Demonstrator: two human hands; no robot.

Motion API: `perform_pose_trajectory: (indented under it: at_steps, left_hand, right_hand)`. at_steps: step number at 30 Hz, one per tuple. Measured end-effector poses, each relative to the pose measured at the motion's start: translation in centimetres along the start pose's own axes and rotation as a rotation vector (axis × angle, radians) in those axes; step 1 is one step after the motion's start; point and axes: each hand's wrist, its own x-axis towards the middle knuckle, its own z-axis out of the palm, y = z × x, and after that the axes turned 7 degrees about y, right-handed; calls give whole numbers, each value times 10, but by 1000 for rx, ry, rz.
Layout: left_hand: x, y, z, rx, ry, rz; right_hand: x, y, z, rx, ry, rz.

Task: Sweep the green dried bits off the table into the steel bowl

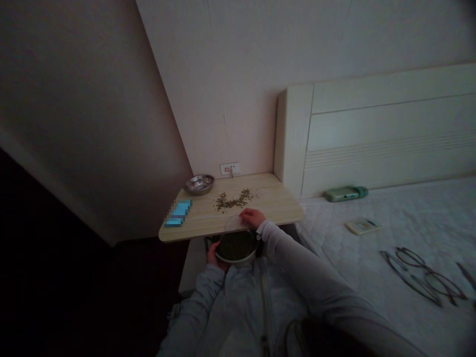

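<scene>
My left hand [213,256] grips the left side of a bowl [237,247] full of small dark-green seeds, held just below the front edge of a light wooden bedside table [282,206]. My right hand [253,217] rests on the table's front edge above the bowl, fingers curled on a clear round lid [234,224]. A loose pile of the same seeds [233,200] lies on the tabletop just beyond that hand.
An empty metal bowl [200,184] stands at the table's back left, a blue box [179,212] at its left edge. A wall socket [229,168] sits behind. To the right is a bed [372,267] with a green case [345,193], a card and spectacles [420,277].
</scene>
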Motion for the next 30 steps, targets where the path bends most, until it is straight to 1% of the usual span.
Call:
perform_pose_trajectory:
  at_steps: [2,7,9,12,14,17,19,21,24,30]
  left_hand:
    - [2,1,-1,-8,8,-5]
    - [4,3,-3,-34,58,-8]
    - [4,4,-3,-44,67,-14]
    - [4,4,-3,-57,78,-21]
    - [3,3,-2,-61,80,-15]
    - [3,3,-1,-68,71,-15]
    - [2,3,-1,-73,56,-15]
    - [1,3,-2,-69,33,-8]
    - [2,3,-4,-55,20,-2]
    - [9,4,-12,-73,39,0]
  right_hand:
    - [0,-1,-1,36,15,12]
    - [6,-1,-4,137,250,75]
    - [7,-1,-5,180,295,98]
    - [4,-2,-1,176,310,100]
    - [-3,-5,5,117,291,79]
    - [-15,-10,17,-61,225,4]
    - [-21,-14,23,-218,224,-53]
    - [-23,-15,25,-323,227,-66]
    - [-21,-15,21,-400,240,-30]
    - [-15,-8,2,-451,275,62]
